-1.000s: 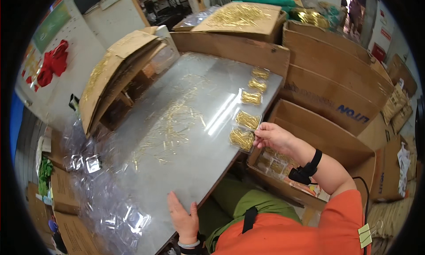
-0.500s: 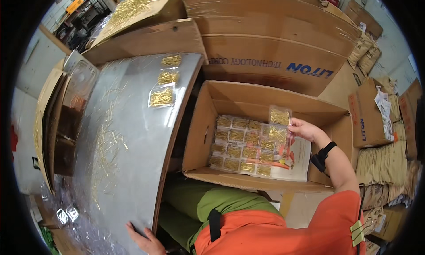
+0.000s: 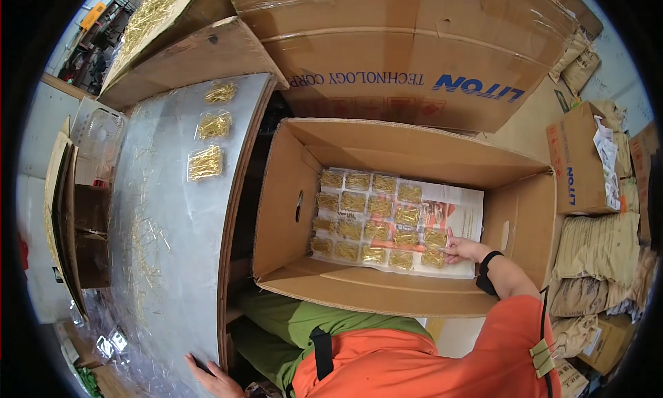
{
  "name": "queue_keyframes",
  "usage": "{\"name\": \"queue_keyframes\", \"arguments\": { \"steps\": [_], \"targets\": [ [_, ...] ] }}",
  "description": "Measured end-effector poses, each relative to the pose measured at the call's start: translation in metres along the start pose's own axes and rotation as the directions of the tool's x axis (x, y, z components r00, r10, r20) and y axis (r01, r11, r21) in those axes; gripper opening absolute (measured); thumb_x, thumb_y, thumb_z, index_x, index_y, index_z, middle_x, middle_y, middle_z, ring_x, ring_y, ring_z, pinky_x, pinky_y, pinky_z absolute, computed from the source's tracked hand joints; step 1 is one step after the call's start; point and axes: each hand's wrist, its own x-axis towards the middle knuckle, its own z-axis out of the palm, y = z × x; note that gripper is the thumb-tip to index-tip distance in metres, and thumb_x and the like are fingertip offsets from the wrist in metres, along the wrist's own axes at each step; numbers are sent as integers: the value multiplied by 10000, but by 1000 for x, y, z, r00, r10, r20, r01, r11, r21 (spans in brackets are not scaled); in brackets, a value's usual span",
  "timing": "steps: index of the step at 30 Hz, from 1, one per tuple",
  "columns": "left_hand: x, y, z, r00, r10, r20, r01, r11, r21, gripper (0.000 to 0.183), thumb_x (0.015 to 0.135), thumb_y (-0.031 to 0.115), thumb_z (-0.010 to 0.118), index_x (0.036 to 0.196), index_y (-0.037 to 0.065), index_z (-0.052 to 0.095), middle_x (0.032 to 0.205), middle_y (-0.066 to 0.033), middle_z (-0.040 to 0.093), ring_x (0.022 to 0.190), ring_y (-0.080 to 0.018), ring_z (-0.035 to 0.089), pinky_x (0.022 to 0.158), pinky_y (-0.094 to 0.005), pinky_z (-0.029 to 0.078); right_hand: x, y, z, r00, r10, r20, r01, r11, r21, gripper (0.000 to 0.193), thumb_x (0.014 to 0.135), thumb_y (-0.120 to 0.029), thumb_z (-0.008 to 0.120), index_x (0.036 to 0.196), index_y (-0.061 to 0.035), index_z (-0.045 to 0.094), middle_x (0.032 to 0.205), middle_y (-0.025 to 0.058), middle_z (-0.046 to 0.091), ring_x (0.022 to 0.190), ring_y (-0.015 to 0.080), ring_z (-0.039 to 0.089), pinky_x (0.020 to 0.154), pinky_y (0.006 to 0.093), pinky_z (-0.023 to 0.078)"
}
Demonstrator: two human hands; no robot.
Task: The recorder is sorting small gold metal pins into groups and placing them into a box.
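My right hand (image 3: 465, 249) is inside an open cardboard box (image 3: 407, 137). Its fingers grip the right edge of a clear plastic pack (image 3: 434, 257) filled with thin gold-coloured metal pieces. That pack lies at the near right end of several rows of similar packs (image 3: 353, 202), all resting on a printed paper sheet (image 3: 467, 211) at the box bottom. At the lower left, my left hand (image 3: 213, 381) rests on the near edge of a grey metal-topped table (image 3: 197, 260), fingers spread and holding nothing.
Three filled packs (image 3: 206, 162) stand in a line along the table's far right side. Loose gold pieces (image 3: 145, 246) are strewn over its left part. A big carton (image 3: 359, 60) rises behind the box. Stacked sacks (image 3: 597, 249) and another carton (image 3: 583, 160) stand right.
My right hand has brought the pack down and toward me, from above the rows' far right to their near right end. The view has shifted. My left hand stays on the table edge.
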Motion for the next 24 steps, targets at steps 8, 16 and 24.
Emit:
{"name": "queue_keyframes", "arguments": {
  "steps": [8, 16, 24],
  "targets": [
    [2, -6, 2, 1000, 8, -8, -7, 998, 69, 542, 1073, 260, 460, 1502, -64, 390, 1515, -241, 462, 1400, -367, 446, 1180, -433, 325, 14, 10, 11, 999, -44, -16, 44, 999, 23, 141, 1039, -171, 585, 1037, -30, 575, 950, 99, 688, 829, 191, 715, 747, 312, 623],
    [-10, -6, 4, 1000, 17, -8, -17, 1000, 26, 539, 1065, 246, 475, 1490, -77, 397, 1491, -263, 477, 1383, -382, 466, 1161, -438, 357, -31, -80, 1, 997, 69, 38, -45, 899, -436, 446, 862, -496, 783, 843, -63, 682, 590, 9, 600, 485, 123, 578, 475, 261, 479],
    [-3, 9, -5, 998, 40, -54, -42, 998, -40, 637, 1000, 301, 571, 1475, -82, 387, 1452, -294, 476, 1340, -467, 456, 1133, -489, 365, -149, -384, 171, 650, -753, 97, 760, 644, -91, 188, 993, -212, 661, 952, -28, 652, 715, -10, 600, 542, 57, 546, 487, 207, 428]
  ]
}}
